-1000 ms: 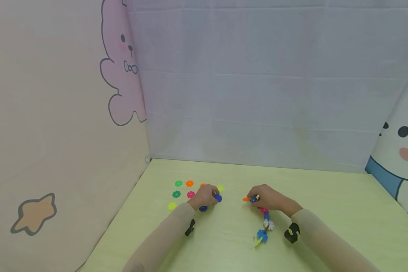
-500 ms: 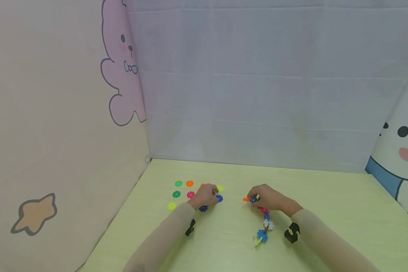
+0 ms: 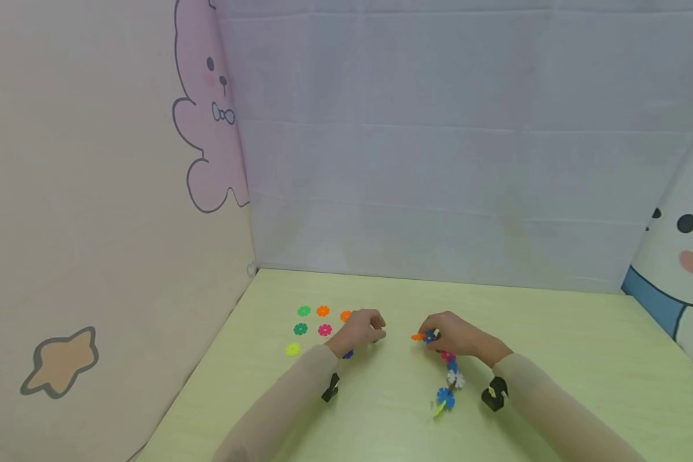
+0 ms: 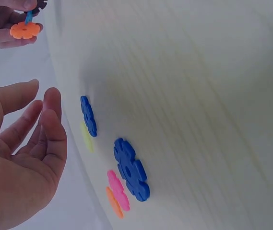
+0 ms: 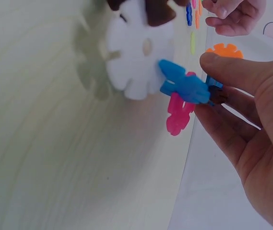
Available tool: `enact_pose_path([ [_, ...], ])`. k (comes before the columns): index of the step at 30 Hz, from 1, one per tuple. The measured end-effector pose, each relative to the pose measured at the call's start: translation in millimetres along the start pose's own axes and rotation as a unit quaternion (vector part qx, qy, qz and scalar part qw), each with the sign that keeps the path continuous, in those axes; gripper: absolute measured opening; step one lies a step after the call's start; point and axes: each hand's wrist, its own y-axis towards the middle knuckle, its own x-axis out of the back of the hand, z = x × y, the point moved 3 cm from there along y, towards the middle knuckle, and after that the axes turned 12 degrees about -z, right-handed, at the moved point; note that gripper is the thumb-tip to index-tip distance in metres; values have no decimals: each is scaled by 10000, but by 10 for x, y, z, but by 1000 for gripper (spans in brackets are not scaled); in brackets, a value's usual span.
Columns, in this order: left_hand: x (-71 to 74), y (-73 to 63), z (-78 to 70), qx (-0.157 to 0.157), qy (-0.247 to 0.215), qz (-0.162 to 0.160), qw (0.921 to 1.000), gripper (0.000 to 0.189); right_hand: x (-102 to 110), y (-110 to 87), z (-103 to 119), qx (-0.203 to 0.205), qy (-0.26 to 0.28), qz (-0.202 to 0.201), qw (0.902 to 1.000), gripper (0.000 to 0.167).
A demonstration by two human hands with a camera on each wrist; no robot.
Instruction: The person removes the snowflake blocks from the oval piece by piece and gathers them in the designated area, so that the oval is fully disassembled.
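My left hand (image 3: 358,330) hovers over the table with thumb and fingers loosely bent and apart, holding nothing. In the left wrist view, a blue snowflake disc (image 4: 88,116) lies just beyond its fingertips, and a second blue disc (image 4: 131,170) sits nearer the camera. My right hand (image 3: 459,335) pinches one end of a chain of interlocked snowflake discs. An orange disc (image 3: 418,337) sticks out past its fingertips. From below that hand the chain trails towards me, through a white disc (image 3: 455,379) and a blue disc (image 3: 446,398) to a yellow one (image 3: 439,409).
Loose discs lie in rough rows at the left, among them a light green disc (image 3: 303,311), a dark green disc (image 3: 300,329), a pink disc (image 3: 325,330) and a yellow disc (image 3: 292,350). A white curtain (image 3: 439,147) closes off the table's back edge.
My left hand has let go of a blue disc, which now lies on the table, and has shifted slightly right. The right hand keeps hold of the chain, almost still.
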Motion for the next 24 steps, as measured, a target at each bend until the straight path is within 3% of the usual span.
enact_pose_path([
  [6, -99, -9, -99, 103, -465, 37, 9989, 15, -13, 11, -11, -12, -22, -12, 10000, 21],
  [15, -309, 28, -174, 34, -605, 20, 9982, 12, -21, 11, -17, -90, -3, -49, 9999, 21],
  [24, -388, -25, -332, 85, -966, -37, 9953, 8, -53, 26, -41, -110, 38, -124, 9999, 21],
])
